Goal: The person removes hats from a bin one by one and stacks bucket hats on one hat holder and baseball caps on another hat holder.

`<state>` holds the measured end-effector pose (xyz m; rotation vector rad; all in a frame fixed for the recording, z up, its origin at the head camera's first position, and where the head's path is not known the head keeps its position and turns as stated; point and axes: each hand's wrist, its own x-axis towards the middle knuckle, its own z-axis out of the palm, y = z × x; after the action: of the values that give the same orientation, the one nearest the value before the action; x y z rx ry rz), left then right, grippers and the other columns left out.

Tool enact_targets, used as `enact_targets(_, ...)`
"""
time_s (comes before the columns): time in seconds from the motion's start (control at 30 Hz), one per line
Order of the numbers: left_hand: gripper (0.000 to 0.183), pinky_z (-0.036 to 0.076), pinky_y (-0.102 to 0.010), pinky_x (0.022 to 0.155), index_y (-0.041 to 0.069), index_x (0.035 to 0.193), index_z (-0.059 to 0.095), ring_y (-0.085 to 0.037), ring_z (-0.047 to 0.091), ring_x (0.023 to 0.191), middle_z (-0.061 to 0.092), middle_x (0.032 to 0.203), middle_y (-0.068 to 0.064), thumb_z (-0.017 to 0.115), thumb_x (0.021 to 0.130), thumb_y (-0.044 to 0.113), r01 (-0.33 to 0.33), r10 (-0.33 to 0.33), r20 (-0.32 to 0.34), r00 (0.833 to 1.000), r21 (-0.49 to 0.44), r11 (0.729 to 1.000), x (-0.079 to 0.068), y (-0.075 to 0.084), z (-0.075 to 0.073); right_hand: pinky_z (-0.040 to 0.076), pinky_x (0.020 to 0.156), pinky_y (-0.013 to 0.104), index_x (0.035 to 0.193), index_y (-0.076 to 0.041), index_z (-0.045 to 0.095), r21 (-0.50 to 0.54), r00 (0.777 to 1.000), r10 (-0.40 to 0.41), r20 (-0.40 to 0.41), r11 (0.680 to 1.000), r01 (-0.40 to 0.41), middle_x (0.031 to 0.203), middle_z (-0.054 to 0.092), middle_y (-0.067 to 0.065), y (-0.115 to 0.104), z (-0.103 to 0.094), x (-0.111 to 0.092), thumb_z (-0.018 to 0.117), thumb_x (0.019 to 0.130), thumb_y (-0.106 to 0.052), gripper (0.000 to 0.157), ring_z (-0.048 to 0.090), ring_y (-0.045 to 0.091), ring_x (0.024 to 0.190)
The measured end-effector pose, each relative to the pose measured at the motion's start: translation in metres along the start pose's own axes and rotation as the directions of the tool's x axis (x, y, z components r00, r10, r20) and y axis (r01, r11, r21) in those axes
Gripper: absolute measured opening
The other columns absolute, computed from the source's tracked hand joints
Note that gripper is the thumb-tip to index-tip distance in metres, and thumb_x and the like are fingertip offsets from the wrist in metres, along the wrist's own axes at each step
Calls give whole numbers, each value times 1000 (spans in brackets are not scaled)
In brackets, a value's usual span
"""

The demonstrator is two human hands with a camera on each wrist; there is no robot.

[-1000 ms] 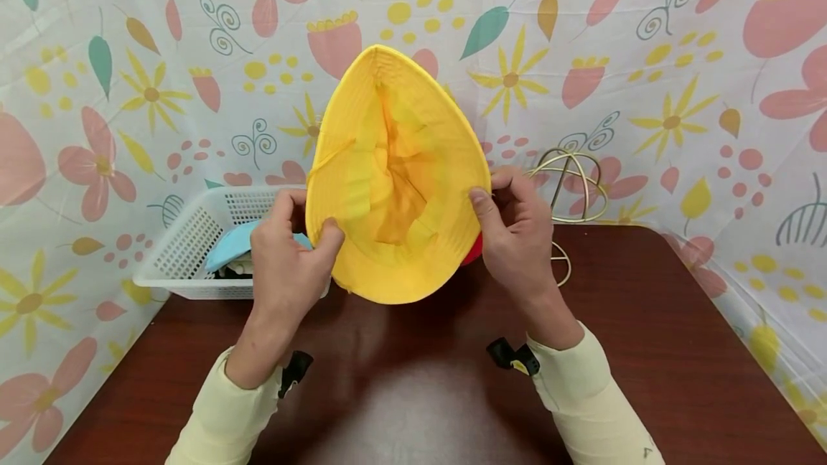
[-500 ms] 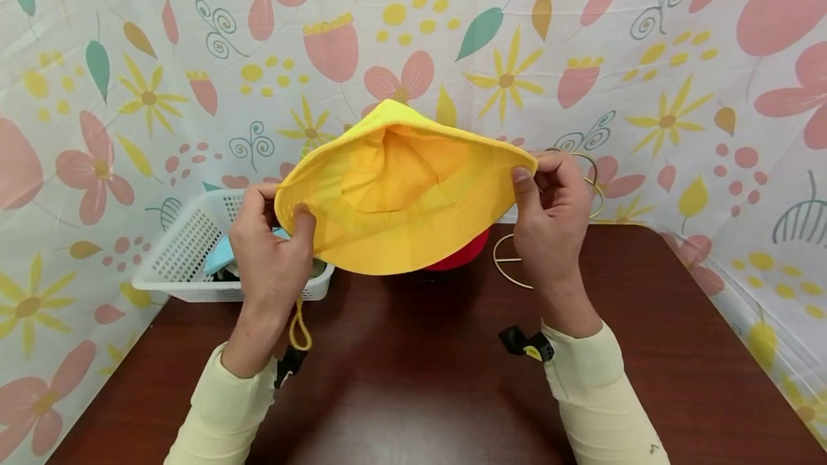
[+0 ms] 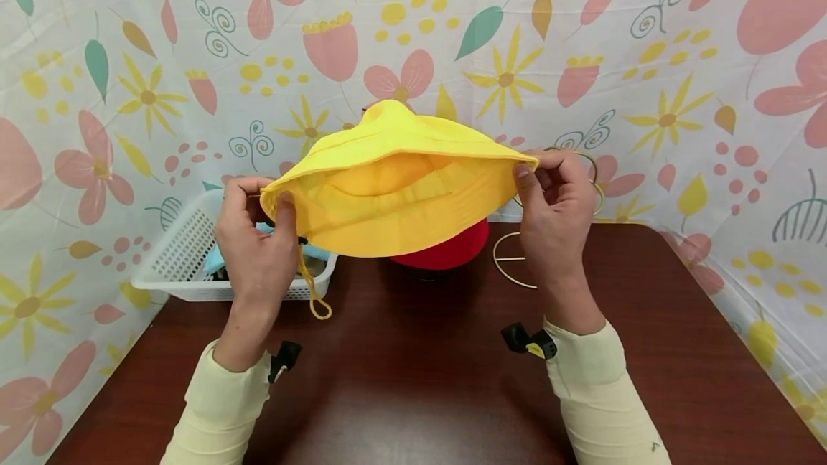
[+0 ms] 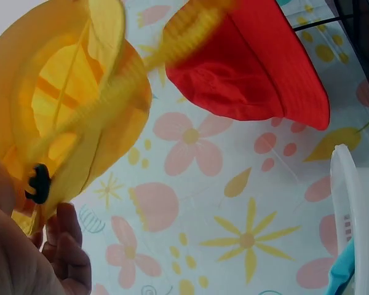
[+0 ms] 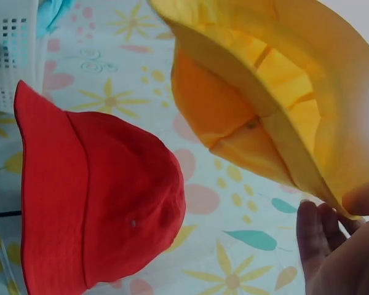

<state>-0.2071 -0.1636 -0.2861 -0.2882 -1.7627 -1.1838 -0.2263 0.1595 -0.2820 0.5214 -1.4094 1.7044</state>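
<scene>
A yellow bucket hat [image 3: 394, 199] hangs in the air above the table, its opening facing me and its brim stretched sideways. My left hand [image 3: 258, 242] pinches the brim's left end between thumb and fingers. At the right end my right hand [image 3: 558, 214] pinches the brim the same way. A yellow cord [image 3: 309, 285] with a looped end dangles beside my left hand; a small black cord stopper [image 4: 38, 183] shows on it in the left wrist view. Behind the yellow hat, partly hidden, is a red bucket hat [image 3: 446, 246], seen more fully in the right wrist view [image 5: 104, 196].
A white perforated basket [image 3: 174, 257] stands at the back left with a light blue cloth item [image 3: 216, 257] and darker things inside. To the right of the red hat stands a gold wire rack [image 3: 507, 264], partly behind my right hand. A flowered curtain [image 3: 413, 20] backs the brown table [image 3: 413, 379].
The yellow hat has tipped from its inside facing me to crown up, lowered and stretched wider. My hands have moved apart. The cord now hangs down, and more of the red hat shows.
</scene>
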Motion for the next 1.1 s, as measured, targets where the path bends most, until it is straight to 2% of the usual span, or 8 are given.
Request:
enact_targets(0.1, 23, 45, -27, 67, -7, 111, 62, -14, 54, 69, 65, 97, -5, 68, 102, 12, -11, 11, -32, 999, -14, 1000, 1, 1, -1, 55, 70, 20, 102, 15, 64, -5, 999, 40, 14, 999, -40, 91, 66, 10, -1, 0, 1, 72, 98, 0, 17, 62, 20, 74)
enact_targets(0.27, 25, 41, -27, 70, -13, 108, 62, -12, 50, 72, 65, 101, -1, 67, 102, 11, -72, 67, -90, 994, -54, 996, 4, 5, -2, 38, 51, 21, 104, 12, 68, 25, 990, 126, 60, 991, -128, 65, 54, 6, -1, -1, 1, 73, 98, -3, 17, 43, 17, 55)
enact_targets(0.53, 24, 40, -26, 73, -16, 101, 61, -15, 56, 84, 63, 99, -24, 65, 101, 7, -219, 192, -190, 963, -131, 967, 5, 23, 2, 55, 54, 25, 111, -2, 70, 101, 928, 343, 145, 928, -359, 69, 68, 7, -2, -2, -1, 72, 102, -12, 14, 61, 18, 55)
enact_targets(0.67, 21, 38, -27, 75, -12, 97, 63, -20, 60, 91, 65, 99, -24, 69, 99, 8, -277, 242, -226, 943, -135, 951, 7, 24, 2, 61, 64, 26, 116, -5, 71, 179, 889, 423, 178, 874, -452, 84, 75, 5, -2, -2, -1, 68, 104, -13, 15, 69, 15, 66)
enact_targets(0.77, 23, 35, -27, 73, -11, 95, 63, -21, 62, 92, 67, 98, -23, 72, 98, 9, -294, 257, -235, 937, -143, 945, 8, 24, 2, 61, 69, 25, 118, -5, 71, 267, 859, 466, 211, 818, -510, 98, 73, 4, -3, -1, 0, 55, 110, -11, 19, 70, 15, 73)
enact_targets(0.93, 28, 36, -25, 72, -13, 94, 62, -18, 61, 91, 66, 97, -24, 75, 97, 11, -282, 239, -212, 947, -204, 937, 6, 22, 3, 60, 69, 24, 121, 1, 65, 419, 829, 502, 246, 716, -558, 102, 68, 7, -2, -1, 2, 47, 113, -18, 28, 70, 15, 77)
enact_targets(1.03, 29, 38, -25, 74, -14, 95, 62, -18, 60, 91, 66, 99, -23, 75, 98, 12, -267, 231, -177, 957, -222, 938, 5, 19, 3, 61, 70, 24, 118, -1, 65, 463, 819, 526, 229, 681, -567, 106, 68, 7, -2, -2, 2, 56, 111, -19, 22, 72, 15, 80)
enact_targets(1.1, 28, 39, -25, 75, -14, 96, 61, -18, 60, 93, 66, 102, -22, 74, 98, 11, -250, 220, -151, 964, -223, 942, 4, 15, 4, 61, 71, 23, 116, -3, 68, 461, 816, 538, 210, 682, -568, 106, 69, 8, -1, -2, 2, 60, 109, -15, 16, 72, 15, 81)
